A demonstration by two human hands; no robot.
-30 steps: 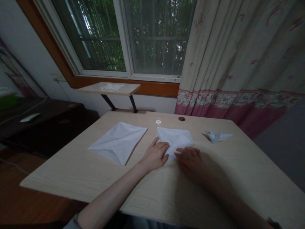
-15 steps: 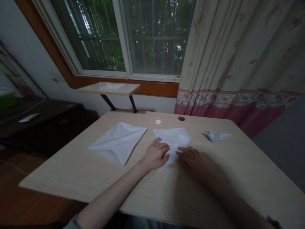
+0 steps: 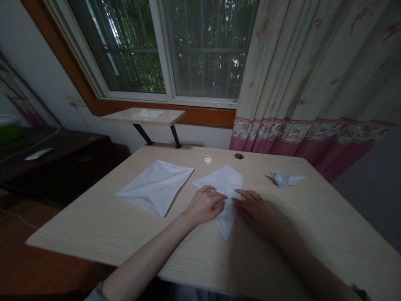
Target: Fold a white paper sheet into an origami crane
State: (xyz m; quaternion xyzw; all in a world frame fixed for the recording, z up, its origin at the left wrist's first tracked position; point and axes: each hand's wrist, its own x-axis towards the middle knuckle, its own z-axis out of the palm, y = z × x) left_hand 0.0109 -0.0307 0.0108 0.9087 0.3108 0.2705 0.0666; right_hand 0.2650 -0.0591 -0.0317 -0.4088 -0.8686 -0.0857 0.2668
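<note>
Between my hands a white sheet of paper, folded into a kite-like shape, lies on the table with one narrow point toward me. My left hand rests on its left side, fingers bent and closed on the paper. At the right edge, my right hand pinches the paper with thumb and fingertips. The fingers cover part of the folds in the middle. To the left lies a creased, unfolded white paper sheet. A folded paper crane sits farther right.
The light wooden table has a cable hole at its back edge. A small raised shelf on black legs holds white paper. A curtain hangs behind on the right, beside the window. A dark cabinet stands left.
The paper between my hands has turned on the table, so its narrow point now faces me and another corner points away. Both hands have shifted only slightly.
</note>
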